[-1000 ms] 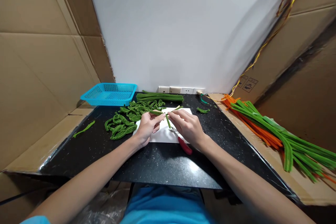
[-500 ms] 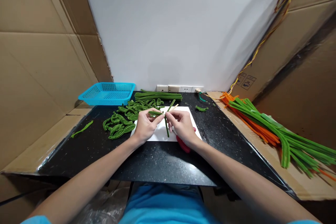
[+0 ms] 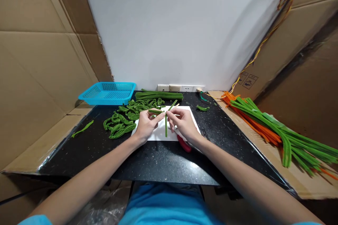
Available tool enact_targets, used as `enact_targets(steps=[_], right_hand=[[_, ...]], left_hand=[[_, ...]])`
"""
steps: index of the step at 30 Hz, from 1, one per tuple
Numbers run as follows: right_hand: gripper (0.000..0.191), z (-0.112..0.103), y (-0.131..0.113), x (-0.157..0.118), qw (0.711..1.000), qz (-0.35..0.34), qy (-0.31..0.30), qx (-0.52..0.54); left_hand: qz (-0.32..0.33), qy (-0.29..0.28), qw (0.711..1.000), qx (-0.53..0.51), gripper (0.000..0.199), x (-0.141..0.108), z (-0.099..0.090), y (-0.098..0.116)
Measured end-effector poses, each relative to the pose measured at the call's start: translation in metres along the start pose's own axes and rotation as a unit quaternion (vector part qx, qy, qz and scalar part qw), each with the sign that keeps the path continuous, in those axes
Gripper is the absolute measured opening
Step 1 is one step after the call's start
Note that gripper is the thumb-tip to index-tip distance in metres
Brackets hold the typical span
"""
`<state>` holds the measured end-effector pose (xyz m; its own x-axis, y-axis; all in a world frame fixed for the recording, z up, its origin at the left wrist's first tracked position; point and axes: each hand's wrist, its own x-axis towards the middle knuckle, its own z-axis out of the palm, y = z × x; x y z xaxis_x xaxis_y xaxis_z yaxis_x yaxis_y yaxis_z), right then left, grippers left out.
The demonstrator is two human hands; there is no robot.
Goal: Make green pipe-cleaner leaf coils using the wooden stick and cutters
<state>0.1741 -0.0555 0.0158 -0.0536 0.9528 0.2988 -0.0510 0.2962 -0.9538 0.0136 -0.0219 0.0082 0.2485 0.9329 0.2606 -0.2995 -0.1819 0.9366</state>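
Two bare hands met fingertip to fingertip over a white sheet [image 3: 158, 135] on the dark worktop [image 3: 158, 165]. The left hand [image 3: 144, 126] was clamped, thumb against fingers, on a looped green piece [image 3: 156, 111]; the right hand [image 3: 185, 123] pinched a thin green strip [image 3: 166, 128] where it crossed the loop's tip. One end of the strip pointed near, the other far and to the right.

The step in hand looked like bringing loop and strip together at that crossing. As a judgement, the next move called for a firm left pinch and small, precise turns of the right fingertips. Both wrists were raised slightly, and the forearms slanted inward from the near left and near right.

A red-handled tool [image 3: 184, 144] lay just beneath the right hand. Curled green loops [image 3: 118, 132] sat left of the sheet, with a straight green bundle [image 3: 158, 95] on the far side and a blue basket [image 3: 113, 86] at far left.
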Motion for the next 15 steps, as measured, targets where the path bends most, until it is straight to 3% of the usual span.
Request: enact_targets(steps=[5, 10, 15], right_hand=[[0.041, -0.0035, -0.0040, -0.0024, 0.996, -0.059, 0.010, -0.066], [0.043, -0.0032, -0.0041, -0.0003, 0.998, -0.043, 0.016, -0.040], [0.044, -0.0047, 0.0001, 0.0021, 0.998, -0.037, 0.043, -0.039]], left_hand=[[-0.015, -0.010, 1.000, -0.023, 0.034, -0.0018, 0.0018, 0.0051], [-0.004, -0.029, 0.999, 0.012, 0.037, 0.0021, -0.0018, 0.0036], [-0.008, -0.087, 0.996, 0.028, 0.041, 0.0045, -0.0034, -0.0016]])
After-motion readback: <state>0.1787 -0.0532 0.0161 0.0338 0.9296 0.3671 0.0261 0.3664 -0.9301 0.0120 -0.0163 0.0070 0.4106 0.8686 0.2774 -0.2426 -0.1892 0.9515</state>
